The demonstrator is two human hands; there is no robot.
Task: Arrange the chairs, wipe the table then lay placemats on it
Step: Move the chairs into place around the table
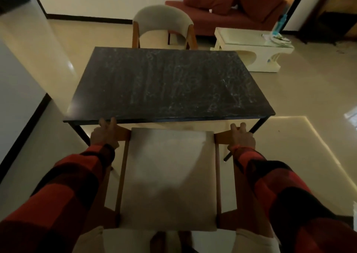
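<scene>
step: arranging chairs | near chair [170, 175] at table [170, 82] front edge | left hand [104, 136], right hand [242, 137] each grip its arm fronts | risk: knuckles pinched under tabletop if pushed in

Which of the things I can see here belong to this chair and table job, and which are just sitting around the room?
Part of the job:
near chair, gripped by the left hand and right hand
dark table
far chair

Just lying about:
red sofa with cushions
white side table
blue bottle
</scene>
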